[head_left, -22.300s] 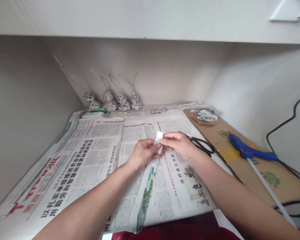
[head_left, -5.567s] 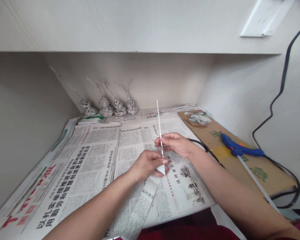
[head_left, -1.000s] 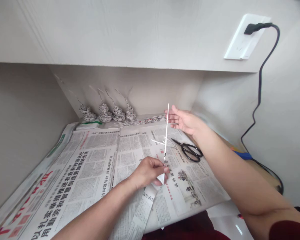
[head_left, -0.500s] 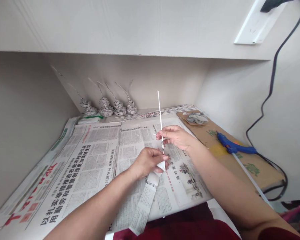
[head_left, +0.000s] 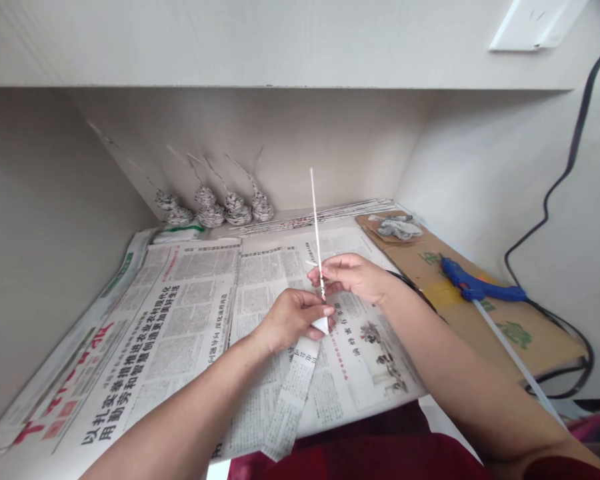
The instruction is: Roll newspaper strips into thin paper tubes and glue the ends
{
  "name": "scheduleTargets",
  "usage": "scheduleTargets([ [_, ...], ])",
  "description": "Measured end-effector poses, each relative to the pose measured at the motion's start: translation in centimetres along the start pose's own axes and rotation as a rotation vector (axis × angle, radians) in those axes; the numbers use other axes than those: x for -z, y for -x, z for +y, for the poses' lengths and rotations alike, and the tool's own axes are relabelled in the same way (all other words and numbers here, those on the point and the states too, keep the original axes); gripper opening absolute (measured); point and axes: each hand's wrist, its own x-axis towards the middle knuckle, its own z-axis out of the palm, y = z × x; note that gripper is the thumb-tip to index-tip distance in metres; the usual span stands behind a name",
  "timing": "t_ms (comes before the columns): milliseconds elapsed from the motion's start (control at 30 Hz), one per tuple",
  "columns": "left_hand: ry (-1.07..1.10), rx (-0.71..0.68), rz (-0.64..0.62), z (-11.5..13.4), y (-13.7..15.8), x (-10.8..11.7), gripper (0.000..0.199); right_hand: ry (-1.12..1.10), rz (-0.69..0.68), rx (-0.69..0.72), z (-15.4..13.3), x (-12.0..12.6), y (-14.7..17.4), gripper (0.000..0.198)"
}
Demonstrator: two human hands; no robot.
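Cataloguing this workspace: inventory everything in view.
partly rolled paper strip: 1, white, centre
paper gourds: 4, grey, back left
paper rods: several, white, back
newspapers: several, white, centre
packet: 1, white, back left
cardboard: 2+, brown, right
glue gun: 1, blue, right
glue stick: 1, white, right
cloth: 1, grey, on cardboard
scissors: 1, black, right, mostly hidden
socket: 1, white, upper right
cable: 1+, black, right
garment: 1, red, bottom
left hand: 1, centre
right hand: 1, centre

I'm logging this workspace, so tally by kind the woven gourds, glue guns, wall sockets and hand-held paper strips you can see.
Gourds: 4
Glue gun: 1
Socket: 1
Paper strip: 1
Total: 7
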Motion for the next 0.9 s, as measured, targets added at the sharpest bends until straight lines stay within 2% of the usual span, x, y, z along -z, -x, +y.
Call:
scheduleTargets([
  [67, 0.010, 0.004, -0.002, 0.0, 0.0, 0.0, 0.032, 0.001, -0.026, -0.014, 0.0, 0.0, 0.1, 0.027],
  [233, 0.044, 0.043, -0.033, 0.1, 0.0, -0.1, 0.030, -0.052, 0.092, 0.004, 0.5, 0.0, -0.3, 0.020],
  [467, 0.052, 0.013, -0.029, 0.5, 0.2, -0.1, 0.029, -0.014, -0.049, -0.007, 0.5, -0.3, -0.1, 0.025],
  [900, 0.111, 0.091, -0.074, 0.8, 0.5, -0.3, 0.033, -0.138, -0.012, -0.031, 0.9, -0.1, -0.4, 0.019],
])
